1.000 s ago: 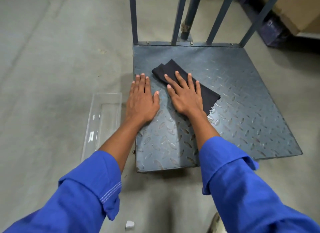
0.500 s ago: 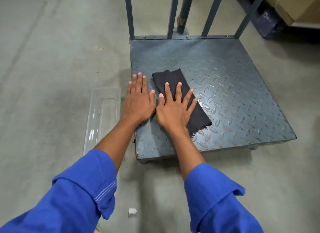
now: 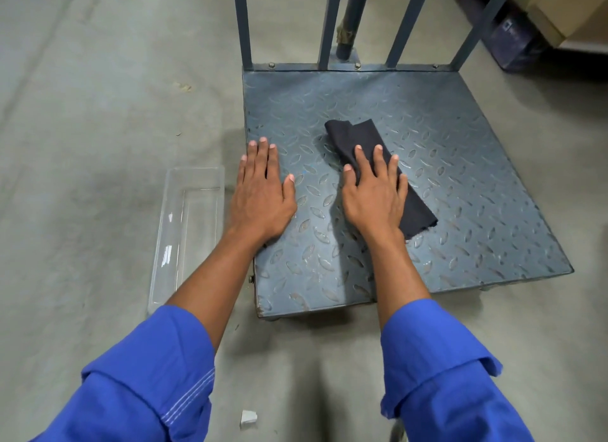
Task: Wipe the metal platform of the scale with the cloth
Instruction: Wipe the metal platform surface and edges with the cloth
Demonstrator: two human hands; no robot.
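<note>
Lying flat on the metal platform [image 3: 444, 185] of the scale: dark cloth [image 3: 360, 142], folded strip, running from platform centre toward near-right, far end doubled over.

Right hand [image 3: 373, 195]: palm down on near half of cloth, fingers [image 3: 362, 160] spread, pressing fabric to plate; no pinch. Cloth shows beyond fingertips (far) and to right of wrist (near-right corner, frayed edge).

Left hand [image 3: 261, 191]: palm down on bare plate at left edge, fingers [image 3: 263, 155] together, thumb out to right. Apart from cloth; strip of bare checker plate between the two hands.

Platform: grey-blue tread plate w/ raised oval pattern, sits low on concrete floor [image 3: 98, 96]. Far edge: upright bars [image 3: 243, 23] of rail, bolted along back, plus round post [image 3: 353, 17] w/ wrapped joint behind.

Around:
- clear plastic tray [image 3: 194, 218], on floor just left of platform, beside left forearm.
- small white scrap [image 3: 248, 419], floor, near side, between sleeves.
- cardboard box [image 3: 566, 10], far right, over dark blue object [image 3: 513, 43]; identity cannot tell.
- blue sleeves [image 3: 148, 382], rolled at cuff, both forearms bare.

Obstruction: right hand + forearm cover mid part of cloth and plate beneath.
</note>
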